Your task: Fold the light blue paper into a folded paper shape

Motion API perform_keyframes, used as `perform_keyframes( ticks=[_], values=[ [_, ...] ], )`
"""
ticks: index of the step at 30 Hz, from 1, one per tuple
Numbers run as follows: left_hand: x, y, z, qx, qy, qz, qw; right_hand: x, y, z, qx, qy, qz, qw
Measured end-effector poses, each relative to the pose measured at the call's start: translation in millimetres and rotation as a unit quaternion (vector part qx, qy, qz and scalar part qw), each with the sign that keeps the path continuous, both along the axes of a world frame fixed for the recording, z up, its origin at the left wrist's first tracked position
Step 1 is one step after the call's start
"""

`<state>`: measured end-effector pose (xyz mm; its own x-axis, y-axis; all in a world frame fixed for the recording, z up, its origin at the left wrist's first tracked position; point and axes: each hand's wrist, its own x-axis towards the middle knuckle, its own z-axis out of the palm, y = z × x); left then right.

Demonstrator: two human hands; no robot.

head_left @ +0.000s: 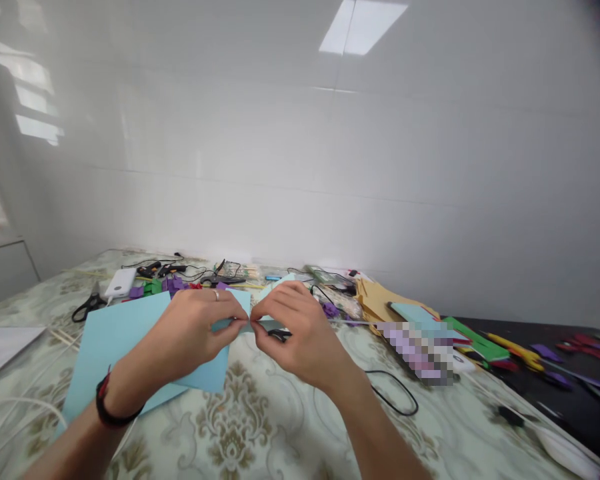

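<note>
My left hand and my right hand meet fingertip to fingertip above the patterned tablecloth. Both pinch a small light blue piece of paper between thumb and fingers. Under my left hand lies a large light blue paper sheet, flat on the cloth. A ring shows on my left hand and a black and red band circles that wrist. Something small and black lies under my right fingers.
Black scissors, a white power bank, purple and green paper bits and cables sit at the back. Stacked coloured sheets lie right, beside a black surface with more scraps. A black cable loop lies near my right forearm.
</note>
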<state>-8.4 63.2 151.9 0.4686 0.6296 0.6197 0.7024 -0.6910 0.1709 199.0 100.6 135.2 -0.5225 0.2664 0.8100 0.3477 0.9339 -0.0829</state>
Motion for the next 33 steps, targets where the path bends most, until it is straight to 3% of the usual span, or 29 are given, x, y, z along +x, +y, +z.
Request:
perform_keyframes(
  ticks=[6,12,18,22,28,33],
  values=[
    [-8.7,-1.4,2.2,0.041,-0.003,-0.008,0.999,5.6,-3.6,8.7,-0.01,0.025,0.013,1.0],
    [-24.6,1.5,6.4,0.057,-0.006,0.009,0.998,13.8,2.1,11.9,0.027,0.015,-0.031,0.999],
    [-42.4,5.1,8.7,0.025,-0.015,0.084,0.996,27.9,4.2,17.2,0.02,0.041,-0.054,0.998],
    [-40.4,3.8,12.2,-0.012,-0.017,0.113,0.993,28.4,1.8,17.6,-0.002,0.06,-0.04,0.997],
    [-29.2,-0.1,14.2,-0.063,-0.016,0.059,0.996,18.0,1.4,14.8,0.005,0.036,-0.007,0.999],
    [-26.2,-0.2,8.0,-0.093,-0.005,0.061,0.994,13.1,0.2,12.1,0.015,0.023,-0.014,1.0]
  ],
)
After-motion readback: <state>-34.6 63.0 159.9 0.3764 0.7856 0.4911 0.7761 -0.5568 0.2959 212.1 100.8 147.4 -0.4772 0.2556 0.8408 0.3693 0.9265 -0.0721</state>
